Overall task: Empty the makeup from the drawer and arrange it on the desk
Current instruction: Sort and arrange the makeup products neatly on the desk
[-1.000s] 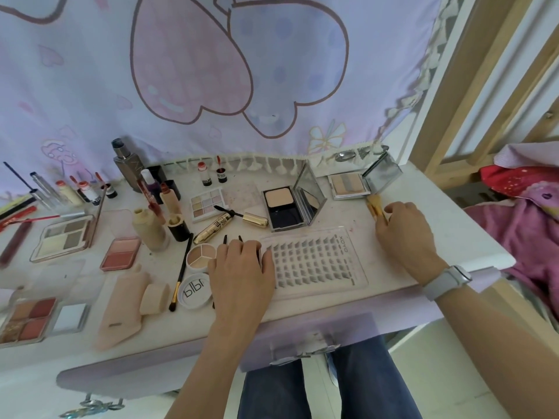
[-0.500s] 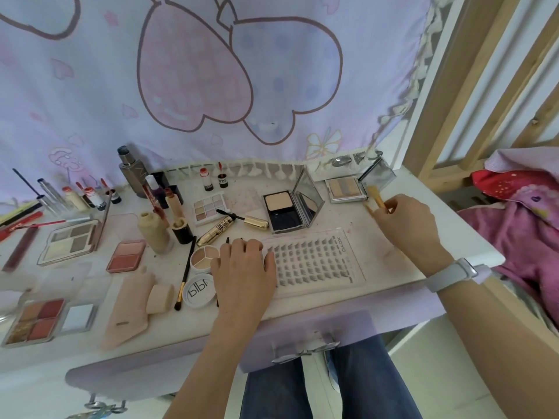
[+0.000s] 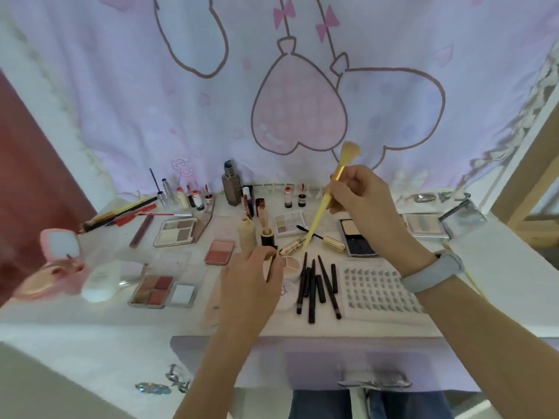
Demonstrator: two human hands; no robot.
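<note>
My right hand (image 3: 363,195) is raised over the desk (image 3: 499,267), shut on a yellow-handled makeup brush (image 3: 325,204) with its bristles up and its handle tip pointing down at a gold mascara tube (image 3: 295,244). My left hand (image 3: 248,285) pinches a thin black brush (image 3: 272,267) beside a round concealer pot (image 3: 292,263). Several black pencils (image 3: 313,285) lie side by side between my hands. A clear lash tray (image 3: 378,293) sits under my right wrist. The lilac drawer front (image 3: 317,358) below the desk edge looks closed.
Palettes (image 3: 178,232), a blush pan (image 3: 220,251), a red palette (image 3: 154,290), an open compact (image 3: 357,240), lipsticks and a tall bottle (image 3: 231,186) crowd the desk. A pink mirror case (image 3: 60,246) and white tube (image 3: 101,279) lie left. A wooden frame (image 3: 529,164) stands right.
My right hand has lifted the yellow brush from the right of the desk up over the middle. My left hand came off the black pencils and now pinches a thin black brush.
</note>
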